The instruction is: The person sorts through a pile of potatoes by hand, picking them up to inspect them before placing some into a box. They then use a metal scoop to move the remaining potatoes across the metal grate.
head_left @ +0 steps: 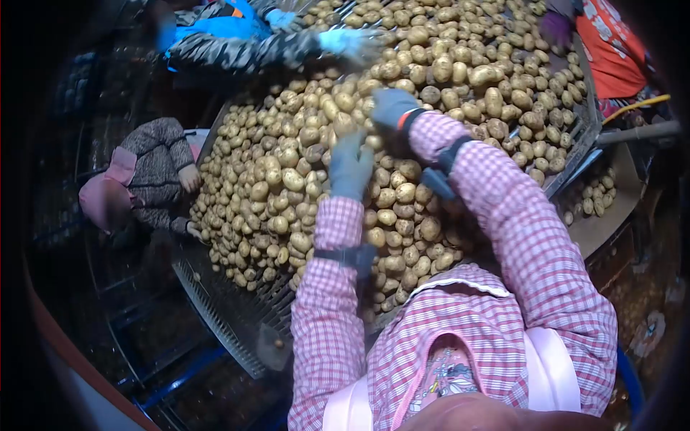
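Observation:
A deep heap of potatoes [287,176] covers the slatted sorting table in front of me. My left hand [351,169], in a grey-blue glove, lies over the middle of the heap, fingers stretched away from me and thumb apart. A potato [343,125] is right at its fingertips. Farther up and to the right, my right hand [394,108] wears a similar glove and bends down onto the potatoes. Its fingertips are turned away and blurred, so any hold is hidden. Dark bands circle both of my checked sleeves.
Across the table, a person in camouflage sleeves [248,49] reaches over the potatoes with light-blue gloves. At the left edge stands a person in a pink cap [106,201]; at upper right, one in red [611,50]. A side chute [622,205] holds more potatoes.

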